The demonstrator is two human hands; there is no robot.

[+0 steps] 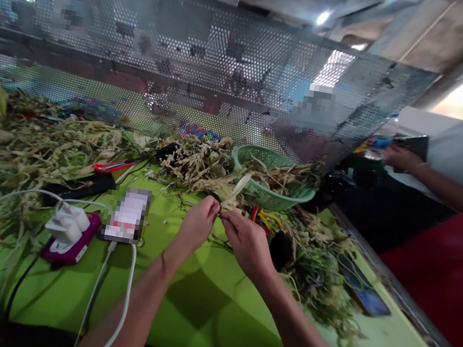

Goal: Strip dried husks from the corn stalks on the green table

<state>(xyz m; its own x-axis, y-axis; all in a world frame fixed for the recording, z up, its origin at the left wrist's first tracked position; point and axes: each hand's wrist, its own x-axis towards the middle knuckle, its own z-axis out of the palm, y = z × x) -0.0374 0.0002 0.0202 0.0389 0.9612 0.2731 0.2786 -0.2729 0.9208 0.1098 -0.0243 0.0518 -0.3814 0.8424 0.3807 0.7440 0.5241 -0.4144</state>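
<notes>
Right, from the head view: my left grip [199,221] and right grip [246,244] meet over the green desk [230,339], fingertips almost touching. Both are pinched closed on a thin piece [220,212], dark and slender, mostly hidden by my own fingers. It's up at the middle of the desk, just this side of the green basket [271,201].

How far along? Mid-handling, I'd judge: this one piece is between my fingertips, while plenty lies loose outside my grip. There's the big dried heap [58,147] spread across the left, more dry stuff in the basket, and a greener heap [321,271] beyond my right forearm. Nothing here tells me which of it, if any, counts as finished.

And the look of it: what shows of the piece is narrow and dull, too small to make out its texture. Right behind my fingertips a pale leaf [236,192] stands up, broad, creamy and dry-looking; whether it joins the piece I'm pinching, I can't tell. The dried heap itself is tangled, straw-coloured with dull green, and curled at the edges.
</notes>
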